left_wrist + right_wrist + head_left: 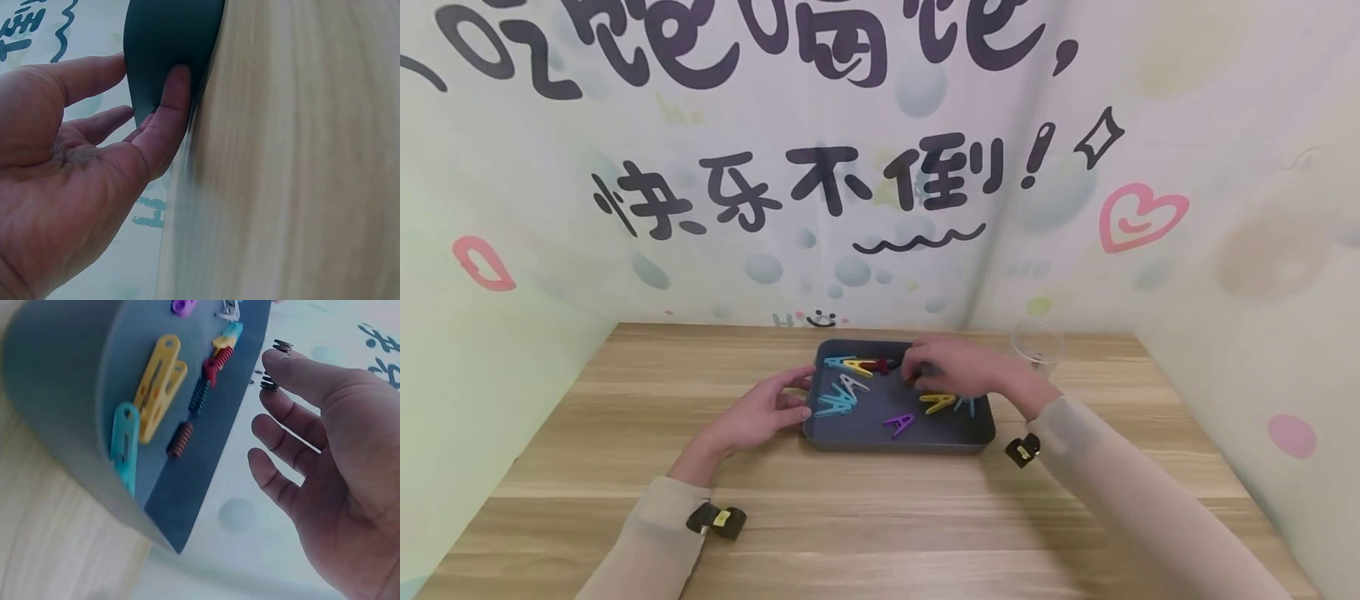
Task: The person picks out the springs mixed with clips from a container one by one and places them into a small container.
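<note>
The grey tray (895, 448) holds several plastic clothespins and loose coil springs. At its left end my left hand (762, 410) holds the tray, thumb and bent fingers against the wall; in the left wrist view the fingertips (178, 81) touch the outer side. Over the tray's back right part, my right hand (958, 367) pinches a small dark spring (269, 382) between thumb and index finger. Below it lie a yellow clothespin (150, 394), a blue clothespin (125, 440) and a brown spring (180, 439). A purple clothespin (898, 424) sits near the front wall.
A clear cup (1037, 342) stands behind my right forearm. The tray rests on a wooden table (880, 525), towards its back edge. A printed wall (850, 250) rises behind the table and along both sides.
</note>
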{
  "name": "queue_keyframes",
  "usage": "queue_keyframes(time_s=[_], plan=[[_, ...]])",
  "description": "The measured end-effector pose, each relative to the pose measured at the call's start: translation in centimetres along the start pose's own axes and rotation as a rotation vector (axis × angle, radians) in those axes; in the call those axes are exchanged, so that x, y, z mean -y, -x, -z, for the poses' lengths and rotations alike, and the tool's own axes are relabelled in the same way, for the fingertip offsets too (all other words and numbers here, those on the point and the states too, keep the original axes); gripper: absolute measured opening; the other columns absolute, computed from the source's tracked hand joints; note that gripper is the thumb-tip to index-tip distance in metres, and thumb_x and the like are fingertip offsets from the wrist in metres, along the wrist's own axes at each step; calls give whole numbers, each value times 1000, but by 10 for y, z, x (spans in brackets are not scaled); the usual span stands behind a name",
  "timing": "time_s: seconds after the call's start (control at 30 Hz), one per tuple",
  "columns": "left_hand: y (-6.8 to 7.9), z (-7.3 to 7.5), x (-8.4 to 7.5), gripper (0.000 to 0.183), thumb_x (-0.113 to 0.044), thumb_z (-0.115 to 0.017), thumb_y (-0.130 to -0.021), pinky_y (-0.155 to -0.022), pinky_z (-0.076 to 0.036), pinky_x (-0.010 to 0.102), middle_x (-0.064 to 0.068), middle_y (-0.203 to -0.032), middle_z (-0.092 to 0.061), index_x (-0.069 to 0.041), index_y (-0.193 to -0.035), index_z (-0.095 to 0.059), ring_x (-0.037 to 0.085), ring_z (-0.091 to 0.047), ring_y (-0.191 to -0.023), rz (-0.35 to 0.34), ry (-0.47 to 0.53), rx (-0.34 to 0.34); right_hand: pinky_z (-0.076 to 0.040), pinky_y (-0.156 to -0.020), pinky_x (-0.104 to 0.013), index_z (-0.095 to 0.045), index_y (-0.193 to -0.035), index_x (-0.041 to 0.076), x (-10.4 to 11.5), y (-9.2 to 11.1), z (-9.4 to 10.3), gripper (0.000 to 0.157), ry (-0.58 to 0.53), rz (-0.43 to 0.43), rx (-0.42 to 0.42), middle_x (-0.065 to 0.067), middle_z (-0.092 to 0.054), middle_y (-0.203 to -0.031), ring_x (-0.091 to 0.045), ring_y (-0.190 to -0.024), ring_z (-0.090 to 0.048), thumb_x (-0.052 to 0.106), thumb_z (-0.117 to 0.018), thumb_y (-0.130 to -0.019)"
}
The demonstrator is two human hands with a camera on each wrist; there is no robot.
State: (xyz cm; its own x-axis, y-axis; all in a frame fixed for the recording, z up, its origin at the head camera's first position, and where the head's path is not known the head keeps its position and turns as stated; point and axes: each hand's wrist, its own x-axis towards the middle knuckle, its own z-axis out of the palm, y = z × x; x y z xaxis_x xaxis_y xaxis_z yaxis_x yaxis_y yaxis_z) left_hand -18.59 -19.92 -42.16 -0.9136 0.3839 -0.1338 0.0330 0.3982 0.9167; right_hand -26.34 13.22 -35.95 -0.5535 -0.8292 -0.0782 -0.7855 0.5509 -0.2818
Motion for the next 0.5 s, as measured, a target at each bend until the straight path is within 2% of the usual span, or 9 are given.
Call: queue_keyframes(time_s=[0.23, 0.4, 0.5], plan=[[-1, 0, 1, 66, -10, -60, -93, -95, -52, 36, 13, -143, -43, -13, -150, -27, 32, -53, -122, -10, 18, 4, -48, -92, -31, -66, -107, 19, -12, 13, 10, 15, -28, -19, -35, 10, -57, -107, -14, -102, -55, 22, -62, -93], [-1, -1, 2, 66, -11, -60, -93, -95, -52, 36, 13, -143, -43, -12, -150, -27, 31, -53, -122, -8, 12, 2, -49, -91, -33, -66, -107, 17, -18, 22, 15, 16, -21, 4, -82, 7, -58, -105, -11, -99, -54, 20, -64, -91], [-1, -1, 2, 66, -10, -60, -93, -95, -52, 36, 13, -143, -43, -12, -150, -28, 31, -53, -122, -8, 19, 2, -49, -88, -32, -66, -105, 20, -21, 27, 17, 15, -23, -9, -87, 7, -58, -102, -11, -96, -54, 21, -65, -91]])
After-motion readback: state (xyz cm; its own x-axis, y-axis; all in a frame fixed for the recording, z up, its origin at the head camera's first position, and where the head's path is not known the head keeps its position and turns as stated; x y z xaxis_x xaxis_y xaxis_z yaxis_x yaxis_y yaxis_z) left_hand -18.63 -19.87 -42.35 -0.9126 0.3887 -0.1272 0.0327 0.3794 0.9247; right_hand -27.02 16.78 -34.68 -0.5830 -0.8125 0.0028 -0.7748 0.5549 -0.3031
